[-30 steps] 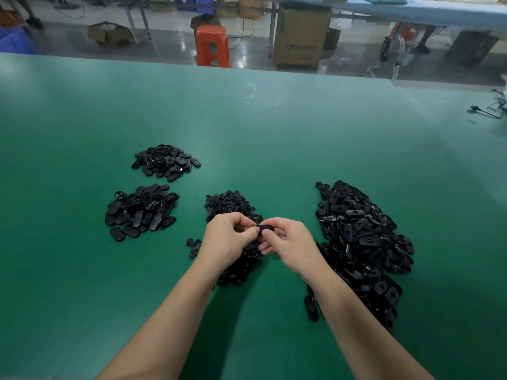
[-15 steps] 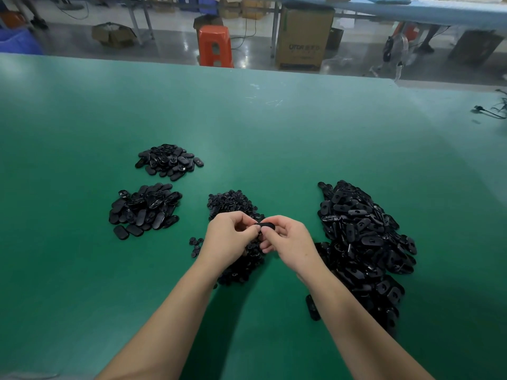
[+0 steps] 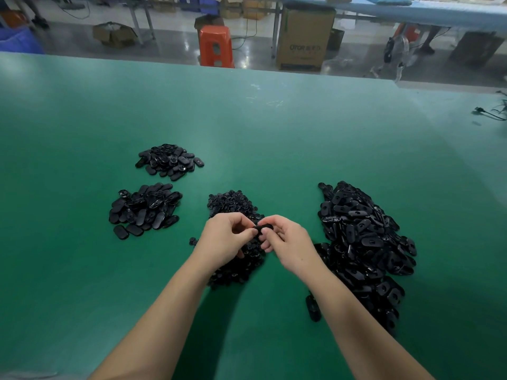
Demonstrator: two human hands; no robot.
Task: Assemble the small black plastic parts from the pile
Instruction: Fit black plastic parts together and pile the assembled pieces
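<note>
Pinching one small black part (image 3: 262,229) between both hands, left hand (image 3: 225,239) and right hand (image 3: 288,242) meeting fingertip to fingertip, fingers curled in tight, hovering right over the middle pile (image 3: 233,204) of tiny round bits. Sitting just to the right of the right hand, the big pile (image 3: 362,242) of oval shells, with one loose shell (image 3: 313,308) peeking out beside the right forearm. Lying off to the left of the left hand, two smaller flat piles, near one (image 3: 145,209) and far one (image 3: 169,161), all spread out on the green table (image 3: 301,138)
</note>
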